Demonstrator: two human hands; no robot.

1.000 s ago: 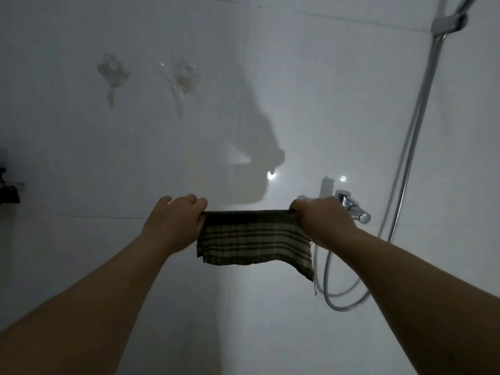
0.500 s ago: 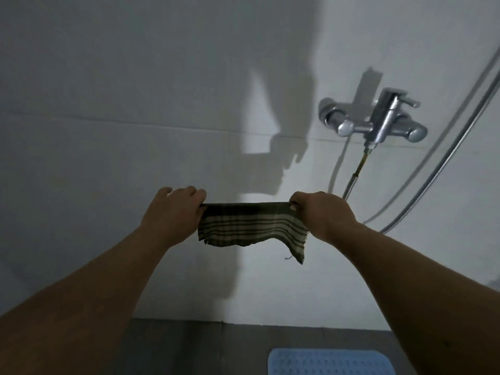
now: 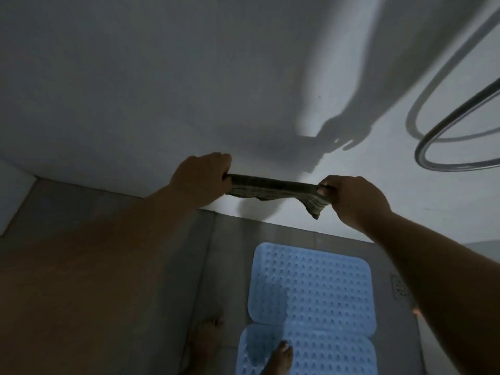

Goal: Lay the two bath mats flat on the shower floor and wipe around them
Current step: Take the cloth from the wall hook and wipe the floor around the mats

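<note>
Holding the cloth (image 3: 273,188) stretched between both fists mid-frame, left hand (image 3: 201,176) and right hand (image 3: 351,197) each curled tight on an end, probably to keep it taut for wiping. Both blue mats (image 3: 311,288) look flat on the floor (image 3: 227,266), lower right. The nearer one's cut off at the bottom, a foot (image 3: 278,358) covering part. Dim light, so the cloth's pattern is murky.

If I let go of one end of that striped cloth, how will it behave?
Probably floppy: the striped cloth sags between the left hand and the right hand, and its loose corner droops. It likely hangs limp from the remaining hand. It looks thin and light, so one hand should carry it.
</note>
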